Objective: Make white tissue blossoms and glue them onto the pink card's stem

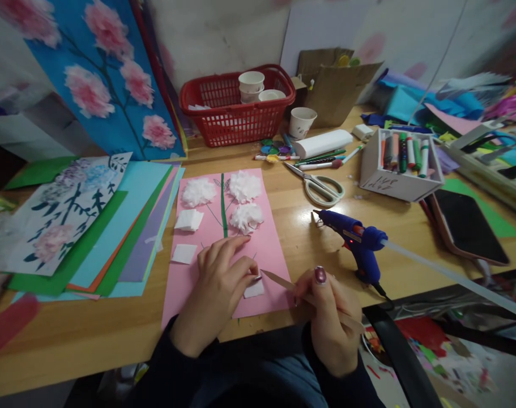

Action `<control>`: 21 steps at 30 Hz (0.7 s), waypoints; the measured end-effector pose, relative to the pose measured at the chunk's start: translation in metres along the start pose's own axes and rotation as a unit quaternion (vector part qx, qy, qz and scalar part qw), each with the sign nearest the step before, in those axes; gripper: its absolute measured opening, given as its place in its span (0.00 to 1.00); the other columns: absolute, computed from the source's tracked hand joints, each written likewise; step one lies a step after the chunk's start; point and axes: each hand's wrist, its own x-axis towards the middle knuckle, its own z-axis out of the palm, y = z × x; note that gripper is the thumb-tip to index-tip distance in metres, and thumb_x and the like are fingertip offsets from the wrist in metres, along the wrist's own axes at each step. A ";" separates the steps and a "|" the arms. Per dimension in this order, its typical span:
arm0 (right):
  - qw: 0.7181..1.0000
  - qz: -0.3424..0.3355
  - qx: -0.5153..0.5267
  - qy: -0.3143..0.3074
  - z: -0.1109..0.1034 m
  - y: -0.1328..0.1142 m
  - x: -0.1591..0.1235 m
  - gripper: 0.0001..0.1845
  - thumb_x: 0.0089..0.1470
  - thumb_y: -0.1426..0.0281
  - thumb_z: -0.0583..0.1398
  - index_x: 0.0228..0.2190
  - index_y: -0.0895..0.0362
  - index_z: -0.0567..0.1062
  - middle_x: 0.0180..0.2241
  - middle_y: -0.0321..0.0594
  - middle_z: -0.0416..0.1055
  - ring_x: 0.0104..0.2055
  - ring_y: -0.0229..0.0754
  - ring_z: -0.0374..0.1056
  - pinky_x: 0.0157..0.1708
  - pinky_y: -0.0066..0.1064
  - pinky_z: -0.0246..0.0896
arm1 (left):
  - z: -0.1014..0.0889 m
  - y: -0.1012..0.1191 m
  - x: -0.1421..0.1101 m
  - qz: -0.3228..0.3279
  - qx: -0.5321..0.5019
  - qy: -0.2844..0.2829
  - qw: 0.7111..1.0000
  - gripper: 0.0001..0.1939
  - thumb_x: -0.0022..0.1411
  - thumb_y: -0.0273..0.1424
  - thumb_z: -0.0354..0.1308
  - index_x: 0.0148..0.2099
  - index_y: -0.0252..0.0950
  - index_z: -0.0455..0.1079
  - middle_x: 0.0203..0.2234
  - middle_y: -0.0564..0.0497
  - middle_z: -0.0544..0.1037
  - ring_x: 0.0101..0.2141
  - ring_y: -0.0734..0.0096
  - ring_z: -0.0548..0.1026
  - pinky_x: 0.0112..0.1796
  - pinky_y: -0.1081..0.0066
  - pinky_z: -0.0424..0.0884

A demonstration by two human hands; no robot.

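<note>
A pink sheet of paper [274, 255] lies on the desk, bearing a green stem [224, 207] and several white ruffled paper flowers [246, 187]. Folded white paper squares [184, 254] rest at its left side. My left hand [219, 277] lies over the lower part of the sheet with fingers apart, its thumb beside another white square [254, 289]. In my right hand [332, 317], closed at the sheet's lower right, is a thin tan strip with a pointed end [278, 279]. The tip points toward my left thumb; whether they touch I cannot tell.
A blue glue gun [355, 238] stands right of the sheet, with scissors [321, 190] behind it. A marker box [397, 170] and phone [470, 224] are farther right. Coloured papers [143, 226] lie left; a red basket [236, 122] stands at the back.
</note>
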 end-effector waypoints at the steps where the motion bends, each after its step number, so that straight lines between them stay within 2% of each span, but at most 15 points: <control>1: 1.000 -0.002 -0.006 -0.002 0.000 0.000 0.000 0.27 0.66 0.58 0.49 0.18 0.55 0.69 0.17 0.35 0.64 0.22 0.38 0.60 0.26 0.33 0.52 | -0.002 -0.001 -0.001 -0.002 -0.010 0.000 1.000 0.05 0.68 0.27 0.53 0.39 0.41 0.68 0.56 0.44 0.68 0.56 0.54 0.62 0.53 0.48 0.58; 5: 1.000 -0.003 -0.010 0.000 0.000 0.001 -0.001 0.26 0.65 0.58 0.50 0.19 0.55 0.70 0.17 0.34 0.63 0.21 0.38 0.59 0.25 0.33 0.51 | -0.009 -0.007 -0.007 -0.007 -0.052 0.010 0.999 0.07 0.67 0.25 0.52 0.37 0.40 0.69 0.53 0.45 0.70 0.55 0.55 0.64 0.52 0.50 0.60; 9: 0.999 0.001 0.044 0.009 0.001 -0.004 -0.003 0.27 0.65 0.57 0.49 0.18 0.54 0.68 0.18 0.36 0.63 0.24 0.39 0.61 0.26 0.33 0.52 | -0.012 -0.009 -0.010 -0.013 -0.061 0.020 0.998 0.08 0.67 0.24 0.53 0.36 0.40 0.70 0.53 0.46 0.70 0.54 0.55 0.65 0.52 0.51 0.62; 12: 0.997 0.017 0.067 -0.026 0.002 -0.005 -0.003 0.28 0.65 0.57 0.49 0.17 0.54 0.67 0.18 0.35 0.63 0.23 0.39 0.62 0.25 0.32 0.53 | -0.012 -0.010 -0.010 0.000 -0.048 0.030 0.998 0.07 0.65 0.25 0.56 0.36 0.41 0.73 0.54 0.46 0.69 0.54 0.55 0.64 0.52 0.51 0.63; 16: 0.997 0.009 0.026 -0.075 0.001 0.000 -0.001 0.27 0.66 0.59 0.49 0.18 0.55 0.68 0.17 0.34 0.64 0.21 0.37 0.62 0.24 0.31 0.52 | -0.011 -0.009 -0.009 0.021 -0.039 0.043 0.998 0.07 0.64 0.24 0.58 0.35 0.41 0.74 0.54 0.46 0.70 0.53 0.53 0.64 0.51 0.50 0.62; 21: 0.996 -0.024 -0.002 -0.090 -0.001 0.006 0.000 0.26 0.67 0.61 0.49 0.19 0.56 0.69 0.17 0.34 0.64 0.21 0.36 0.62 0.24 0.30 0.54 | -0.015 -0.010 -0.012 0.022 -0.067 0.030 0.997 0.09 0.63 0.22 0.57 0.34 0.41 0.74 0.53 0.47 0.71 0.53 0.54 0.65 0.52 0.50 0.62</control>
